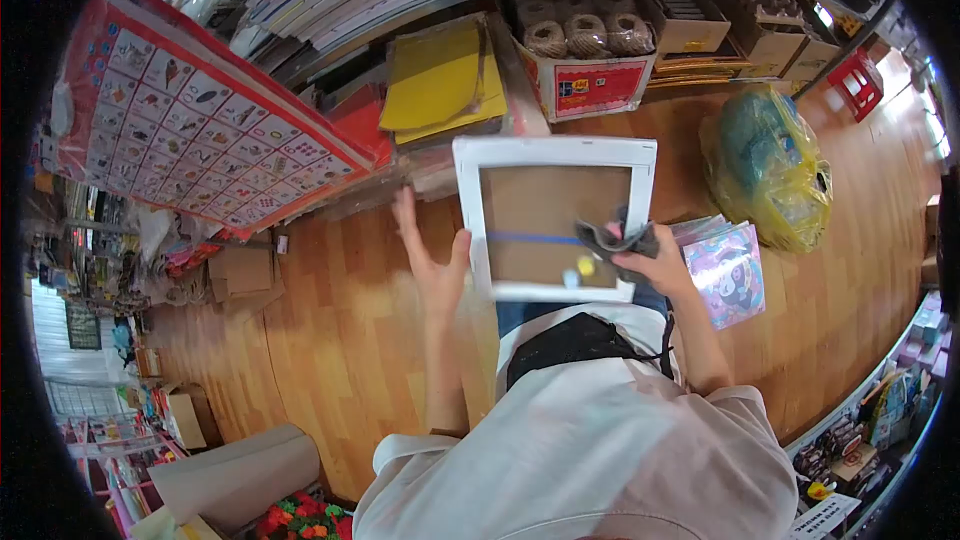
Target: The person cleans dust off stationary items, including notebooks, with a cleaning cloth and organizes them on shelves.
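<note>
A white-rimmed rectangular box or frame [644,172] with a brown inside [553,198] sits in front of my body, seemingly on my lap. A blue line crosses the brown part, and small yellow and pale blue bits [579,270] show near its lower edge. My right hand [655,260] grips a dark grey cloth [622,240] over the right rim, with its fingers closed round it. Off the left rim is my left hand [434,258], fingers spread and slightly blurred, holding nothing.
Glossy cartoon-printed packets [724,275] lie on the wooden floor [330,340] to the right, near a yellow plastic bag [770,170]. Ahead, a low shelf holds a carton of twine rolls [590,75] and yellow sheets [437,75]. A red-edged picture chart [200,130] leans at the left.
</note>
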Motion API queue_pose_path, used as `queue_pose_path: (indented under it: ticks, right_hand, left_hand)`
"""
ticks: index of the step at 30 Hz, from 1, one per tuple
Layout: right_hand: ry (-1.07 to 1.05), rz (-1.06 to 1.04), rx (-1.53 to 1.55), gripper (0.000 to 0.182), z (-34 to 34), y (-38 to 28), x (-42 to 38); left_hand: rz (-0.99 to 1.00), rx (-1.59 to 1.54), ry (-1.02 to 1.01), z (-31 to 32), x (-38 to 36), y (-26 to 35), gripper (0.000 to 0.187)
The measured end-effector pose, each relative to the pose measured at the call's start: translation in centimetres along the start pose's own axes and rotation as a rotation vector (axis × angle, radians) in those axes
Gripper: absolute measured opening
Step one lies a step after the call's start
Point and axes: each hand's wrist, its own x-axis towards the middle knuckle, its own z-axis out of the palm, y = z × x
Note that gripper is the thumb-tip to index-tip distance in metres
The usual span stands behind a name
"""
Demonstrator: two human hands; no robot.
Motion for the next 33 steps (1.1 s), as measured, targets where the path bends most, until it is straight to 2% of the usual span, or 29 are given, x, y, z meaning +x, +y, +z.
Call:
queue_pose_path:
  ticks: [1,3,4,5,6,7,9,10,13,15,17,18,19,21,22,23,25,26,27,29,31,33]
  right_hand:
    - [-0.028,0.034,0.167,0.033,-0.6,0.1,-0.6]
    - [-0.004,0.13,0.283,0.034,-0.8,0.1,-1.6]
    - [-0.068,0.163,0.181,0.033,-0.8,0.5,-1.4]
    - [-0.132,0.194,0.079,0.032,-0.7,0.7,-1.1]
    - [-0.126,0.302,-0.089,0.032,-0.4,0.1,-0.9]
    - [-0.124,0.305,-0.088,0.032,0.2,0.3,-0.5]
    - [0.352,-0.099,-0.288,0.029,1.2,0.9,0.5]
    - [0.463,-0.209,-0.478,0.032,1.1,1.2,0.9]
    - [0.429,-0.249,-0.359,0.041,4.2,-3.2,2.4]
    - [0.391,-0.561,-0.892,0.054,5.3,-2.2,4.4]
    - [0.245,-0.513,-0.812,0.068,8.4,-1.9,4.2]
    - [0.132,-0.596,-0.77,0.07,10.0,-1.1,4.1]
    - [0.014,-0.675,-0.725,0.071,11.3,-0.3,3.6]
    - [-0.155,-0.665,-0.678,0.075,12.6,-1.4,1.9]
    - [-0.197,-0.657,-0.777,0.078,12.1,-1.1,1.7]
    - [-0.119,-0.665,-0.782,0.078,11.0,-0.2,2.2]
    - [0.073,-0.643,-0.872,0.078,7.6,0.5,4.2]
    - [0.197,-0.58,-0.901,0.085,6.4,-0.6,5.0]
    - [0.251,-0.531,-0.829,0.086,6.0,-1.3,5.5]
    - [0.212,-0.592,-0.885,0.081,7.1,-1.7,6.5]
    - [-0.063,-0.671,-0.811,0.081,9.5,-1.2,6.1]
    - [-0.285,-0.542,-0.717,0.08,11.7,-3.6,4.1]
  left_hand:
    - [-0.079,-0.275,-0.127,-0.7,-0.3,-1.4,0.076]
    - [-0.459,-0.787,-0.461,-1.9,-2.7,-2.3,0.09]
    - [-0.628,-0.813,-0.313,-1.6,-5.6,-2.1,0.095]
    - [-0.655,-0.911,-0.199,-0.4,-7.3,-2.3,0.086]
    - [-0.695,-0.972,-0.214,0.2,-7.0,-1.3,0.081]
    - [-0.735,-1.032,-0.229,0.7,-6.5,-0.4,0.077]
    - [-0.732,-1.151,-0.236,1.6,-6.4,-0.3,0.075]
    - [-0.727,-1.269,-0.243,1.9,-6.6,-0.2,0.073]
    - [-0.808,-1.109,-0.314,3.0,-7.8,1.2,0.08]
    - [-0.774,-1.121,-0.348,3.6,-8.2,1.6,0.081]
    - [-0.734,-1.092,-0.379,4.0,-7.8,1.0,0.082]
    - [-0.79,-0.997,-0.318,4.4,-7.4,0.7,0.08]
    - [-0.751,-1.039,-0.321,4.6,-6.6,1.6,0.077]
    - [-0.658,-1.09,-0.233,3.8,-5.4,3.3,0.076]
    - [-0.652,-1.065,-0.17,3.7,-5.4,3.1,0.081]
    - [-0.655,-1.059,-0.173,3.2,-5.4,3.0,0.081]
    - [-0.64,-1.11,-0.307,2.0,-5.2,3.0,0.085]
    - [-0.675,-1.113,-0.343,2.1,-5.5,3.1,0.087]
    - [-0.676,-1.117,-0.347,2.5,-5.9,2.7,0.087]
    - [-0.832,-1.029,-0.428,4.0,-6.6,1.8,0.088]
    - [-0.872,-0.958,-0.423,4.7,-6.4,2.9,0.087]
    - [-0.846,-0.961,-0.228,5.0,-6.7,2.3,0.085]
